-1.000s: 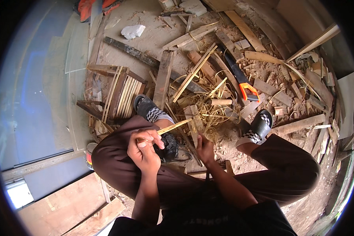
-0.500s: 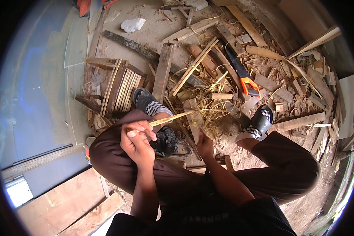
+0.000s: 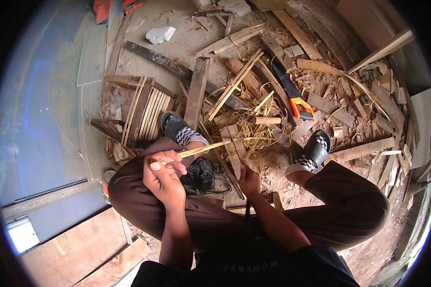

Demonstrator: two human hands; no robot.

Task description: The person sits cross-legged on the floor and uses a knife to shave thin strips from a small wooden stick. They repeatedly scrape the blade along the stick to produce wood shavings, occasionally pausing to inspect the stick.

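Observation:
My left hand (image 3: 164, 176) is closed round a thin pale strip of wood or bamboo (image 3: 203, 149), raised over my bent left knee. The strip slants up to the right, its far end by a loose heap of shavings (image 3: 261, 131). My right hand (image 3: 249, 182) is closed on what looks like a knife; its greyish blade (image 3: 235, 165) points away from me, close to the strip's far end, and a dark end shows below my fist. Whether blade and strip touch, I cannot tell. Several similar pale strips (image 3: 154, 112) lie side by side across a dark wooden frame at the left.
A handsaw with an orange handle (image 3: 301, 108) lies beyond the shavings. Wooden boards (image 3: 198, 91) and offcuts are scattered over the dirt floor. A black plastic bag (image 3: 198, 176) sits between my legs. Glass sheets (image 3: 57, 105) stand at the left; a white lump (image 3: 160, 35) lies far off.
My left hand has shifted slightly left and down with the strip. My right hand is slightly lower, and more of the blade shows. The view has moved a little.

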